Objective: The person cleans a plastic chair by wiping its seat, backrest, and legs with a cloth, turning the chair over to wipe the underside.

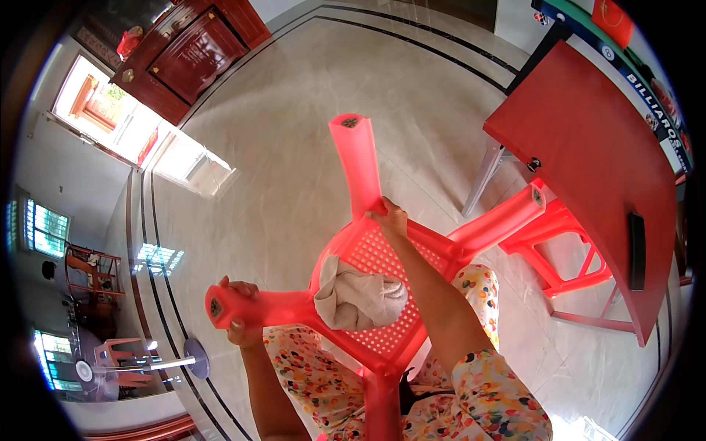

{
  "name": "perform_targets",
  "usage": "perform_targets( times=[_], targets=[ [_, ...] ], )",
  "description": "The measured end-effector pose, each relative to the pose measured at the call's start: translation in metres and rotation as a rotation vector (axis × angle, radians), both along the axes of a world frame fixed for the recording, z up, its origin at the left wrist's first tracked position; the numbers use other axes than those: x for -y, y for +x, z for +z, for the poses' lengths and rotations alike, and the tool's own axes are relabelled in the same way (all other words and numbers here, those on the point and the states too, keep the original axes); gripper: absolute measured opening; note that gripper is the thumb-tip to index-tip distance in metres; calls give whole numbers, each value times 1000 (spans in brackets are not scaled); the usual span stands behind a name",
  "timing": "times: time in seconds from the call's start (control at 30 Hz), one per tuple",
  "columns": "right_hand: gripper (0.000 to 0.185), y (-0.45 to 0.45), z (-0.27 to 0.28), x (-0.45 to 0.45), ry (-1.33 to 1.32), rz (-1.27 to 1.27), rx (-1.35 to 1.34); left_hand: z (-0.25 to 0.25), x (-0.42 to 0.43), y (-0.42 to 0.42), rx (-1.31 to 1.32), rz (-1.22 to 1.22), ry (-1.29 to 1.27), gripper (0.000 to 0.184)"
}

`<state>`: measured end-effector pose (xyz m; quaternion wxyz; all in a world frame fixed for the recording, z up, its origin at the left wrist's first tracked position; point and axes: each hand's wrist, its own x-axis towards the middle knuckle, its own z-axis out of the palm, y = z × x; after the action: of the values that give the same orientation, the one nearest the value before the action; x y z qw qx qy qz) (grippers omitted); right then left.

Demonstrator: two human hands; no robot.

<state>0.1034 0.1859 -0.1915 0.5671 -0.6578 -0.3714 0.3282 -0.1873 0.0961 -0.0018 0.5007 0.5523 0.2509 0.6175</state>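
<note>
A pink-red plastic stool (434, 246) lies upside down over the person's lap, its legs pointing up and outward. Around the end part of the left leg wraps my left hand (243, 312), fingers on top and thumb below. At the base of the upper leg, my right hand (390, 219) grips where that leg meets the seat. A crumpled beige cloth (359, 298) rests on the perforated underside of the seat, between my hands, touched by neither. My right forearm crosses over the seat.
To the right stands a red table (588, 162) with a black object (637, 250) on it. Another red stool (566, 246) is partly under it. A standing fan (140, 365) is at the lower left, a dark red cabinet (195, 59) at the upper left.
</note>
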Motion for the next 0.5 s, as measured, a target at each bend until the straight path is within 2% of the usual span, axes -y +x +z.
perform_targets(
  times=[0.17,0.33,0.5],
  targets=[
    [49,0,-4,-1,-65,-15,44,0,1,0,12,3,-3,74],
    [51,2,-3,1,-7,28,-90,0,-1,0,19,-3,7,74],
    [50,1,1,0,-47,-10,-9,-1,0,0,20,5,0,74]
  ],
)
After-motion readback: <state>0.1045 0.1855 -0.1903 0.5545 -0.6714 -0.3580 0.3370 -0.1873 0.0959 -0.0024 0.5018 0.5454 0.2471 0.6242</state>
